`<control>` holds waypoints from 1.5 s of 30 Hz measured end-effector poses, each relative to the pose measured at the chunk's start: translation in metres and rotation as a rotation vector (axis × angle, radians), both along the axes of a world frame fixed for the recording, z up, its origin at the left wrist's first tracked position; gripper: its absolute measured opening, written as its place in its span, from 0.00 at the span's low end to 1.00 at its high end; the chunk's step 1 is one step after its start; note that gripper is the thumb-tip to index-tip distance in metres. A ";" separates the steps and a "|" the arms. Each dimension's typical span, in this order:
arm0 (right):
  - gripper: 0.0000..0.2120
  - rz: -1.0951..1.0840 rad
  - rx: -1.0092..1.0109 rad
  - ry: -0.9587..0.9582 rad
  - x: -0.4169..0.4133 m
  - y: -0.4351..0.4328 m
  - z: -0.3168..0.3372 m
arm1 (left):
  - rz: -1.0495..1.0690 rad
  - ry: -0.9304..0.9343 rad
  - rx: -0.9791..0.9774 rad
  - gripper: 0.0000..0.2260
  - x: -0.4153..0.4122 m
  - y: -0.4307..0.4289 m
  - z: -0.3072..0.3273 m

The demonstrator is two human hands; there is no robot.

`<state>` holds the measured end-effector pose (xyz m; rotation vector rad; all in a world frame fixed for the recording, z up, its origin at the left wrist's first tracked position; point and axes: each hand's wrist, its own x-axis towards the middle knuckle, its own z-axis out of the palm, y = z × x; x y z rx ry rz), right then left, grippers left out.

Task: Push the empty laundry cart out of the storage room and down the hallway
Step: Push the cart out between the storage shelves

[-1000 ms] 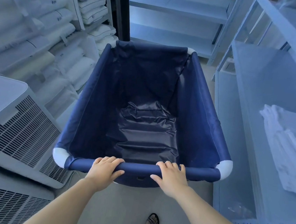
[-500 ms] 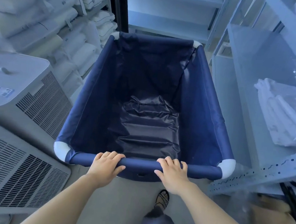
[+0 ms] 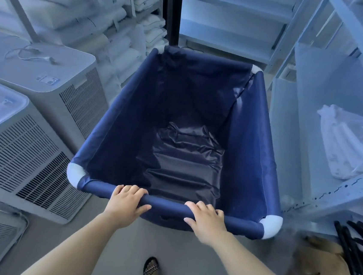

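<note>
Head view. The navy fabric laundry cart stands on the grey floor in the aisle of the storage room, its liner holding nothing. The left hand and right hand are each clamped over the cart's near rail, fingers curled across the top. Left of the cart stand vented grey units; beyond them, shelves of folded white linens. Right of the cart is metal shelving bearing a bagged white bundle. One sandalled foot shows behind the cart.
</note>
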<state>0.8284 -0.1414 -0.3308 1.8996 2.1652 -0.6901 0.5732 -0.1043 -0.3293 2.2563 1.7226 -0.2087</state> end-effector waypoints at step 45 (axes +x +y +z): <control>0.26 -0.038 0.042 -0.066 0.008 -0.540 0.009 | 0.070 0.135 -0.033 0.26 -0.028 -0.541 0.004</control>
